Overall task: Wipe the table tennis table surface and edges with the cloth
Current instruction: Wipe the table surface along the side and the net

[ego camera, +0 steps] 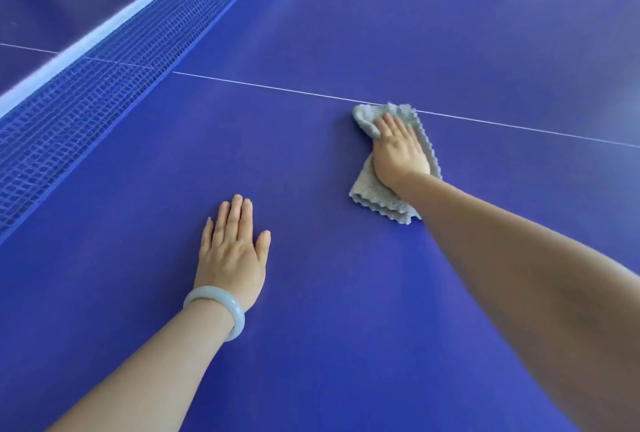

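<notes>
Head view: right hand [398, 151] lies flat, fingers straight, pressing a grey cloth [391, 161] on the blue table [346, 293], just beside the white centre line [277, 88]; its fingertips appear to sink into folds. Left hand [233, 251] rests flat, fingers together, bangle [216, 310] at wrist, near the net [104, 78].

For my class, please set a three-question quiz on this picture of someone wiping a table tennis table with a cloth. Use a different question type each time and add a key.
1. True or false: the left hand lies flat on the bare table, apart from the cloth.
2. Which hand presses on the grey cloth? A) the left hand B) the right hand C) both hands
3. Fill in the gap: the left wrist wears a pale ___.

Key: 1 true; 2 B; 3 bracelet.
</notes>
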### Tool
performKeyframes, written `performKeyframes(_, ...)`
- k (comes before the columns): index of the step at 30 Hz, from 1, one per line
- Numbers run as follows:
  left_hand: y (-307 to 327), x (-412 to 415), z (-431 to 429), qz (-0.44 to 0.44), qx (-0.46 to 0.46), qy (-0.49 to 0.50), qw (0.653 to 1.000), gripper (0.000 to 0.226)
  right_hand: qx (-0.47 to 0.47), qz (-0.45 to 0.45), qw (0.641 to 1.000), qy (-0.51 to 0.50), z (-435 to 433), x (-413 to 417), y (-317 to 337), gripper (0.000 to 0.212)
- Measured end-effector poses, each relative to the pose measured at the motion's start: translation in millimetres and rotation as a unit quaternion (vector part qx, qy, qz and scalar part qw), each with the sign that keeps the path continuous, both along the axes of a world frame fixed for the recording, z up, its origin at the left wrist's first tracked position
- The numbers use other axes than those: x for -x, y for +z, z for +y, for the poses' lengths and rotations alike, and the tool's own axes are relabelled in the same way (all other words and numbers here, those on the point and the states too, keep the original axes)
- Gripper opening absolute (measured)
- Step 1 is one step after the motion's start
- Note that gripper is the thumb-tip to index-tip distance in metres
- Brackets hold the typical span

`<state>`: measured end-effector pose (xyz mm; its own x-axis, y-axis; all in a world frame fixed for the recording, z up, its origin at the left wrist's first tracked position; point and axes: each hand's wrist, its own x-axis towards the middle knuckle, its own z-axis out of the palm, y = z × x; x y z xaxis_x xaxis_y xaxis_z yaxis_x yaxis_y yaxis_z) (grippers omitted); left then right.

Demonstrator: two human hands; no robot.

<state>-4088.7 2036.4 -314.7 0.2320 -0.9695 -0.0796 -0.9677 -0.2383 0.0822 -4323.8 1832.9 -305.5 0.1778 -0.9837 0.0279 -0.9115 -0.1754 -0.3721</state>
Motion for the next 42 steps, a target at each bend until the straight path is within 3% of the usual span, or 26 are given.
performKeyframes(3, 4.5, 5.6, -1.1, -0.006, -0.024, 0.017, 1.000, 0.063, -0.005, 0.002, 0.994, -0.106, 24.7, 114.8, 0.4, 0.052)
performKeyframes(6, 17.9, 22.3, -5.2, 0.051, -0.051, 0.028, 0.997, 0.059, -0.023, 0.010, 0.978, -0.208, 75.7, 188.4, 4.0, 0.054)
performKeyframes(10, 36.1, 80.5, 7.5, 0.130, -0.041, -0.066, 0.989, 0.054, -0.041, 0.024, 0.960, -0.276, 131.9, 150.3, 5.2, 0.057)
performKeyframes(12, 48.8, 110.7, 13.6, 0.220, -0.026, -0.032, 0.975, 0.052, -0.039, 0.008, 0.984, -0.175, 173.1, 81.0, 5.2, 0.060)
performKeyframes(14, 58.1, 131.6, 15.5, 0.279, -0.021, 0.011, 0.960, 0.051, 0.007, -0.007, 1.000, 0.006, 234.6, 5.6, 1.1, 0.068)
performKeyframes(16, 62.3, 140.7, 18.5, 0.285, -0.032, 0.031, 0.958, 0.050, 0.063, -0.024, 0.988, 0.142, 289.4, -39.4, 1.2, 0.077)
performKeyframes(19, 60.4, 135.7, 31.6, 0.223, -0.080, 0.022, 0.971, 0.052, 0.009, -0.095, 0.978, 0.187, 300.5, -5.8, 5.7, 0.061)
performKeyframes(22, 55.0, 122.6, 55.7, 0.123, -0.137, -0.012, 0.983, 0.053, 0.021, -0.033, 0.999, 0.021, 284.5, 106.0, 0.0, 0.056)
performKeyframes(25, 50.9, 120.5, 83.3, 0.122, -0.152, -0.039, 0.980, 0.055, 0.001, 0.016, 0.984, -0.176, 281.4, 229.5, -0.5, 0.054)
performKeyframes(28, 49.2, 119.7, 105.2, 0.191, -0.121, -0.058, 0.972, 0.053, -0.027, 0.026, 0.949, -0.313, 300.5, 282.1, 2.1, 0.055)
performKeyframes(31, 52.3, 111.5, 126.0, 0.305, -0.079, -0.017, 0.949, 0.050, -0.036, 0.040, 0.930, -0.364, 319.3, 241.2, -1.6, 0.058)
performKeyframes(36, 59.5, 83.3, 162.8, 0.345, -0.102, 0.005, 0.933, 0.051, 0.012, 0.023, 0.980, -0.197, 359.7, 64.8, -2.5, 0.063)
performKeyframes(39, 60.2, 65.4, 178.7, 0.287, -0.133, -0.042, 0.948, 0.052, 0.001, -0.030, 0.999, -0.032, 384.5, -42.6, -2.3, 0.062)
performKeyframes(42, 53.9, 48.5, 193.0, 0.238, -0.153, -0.071, 0.956, 0.055, -0.016, -0.042, 0.996, 0.083, 399.7, -75.9, 2.6, 0.057)
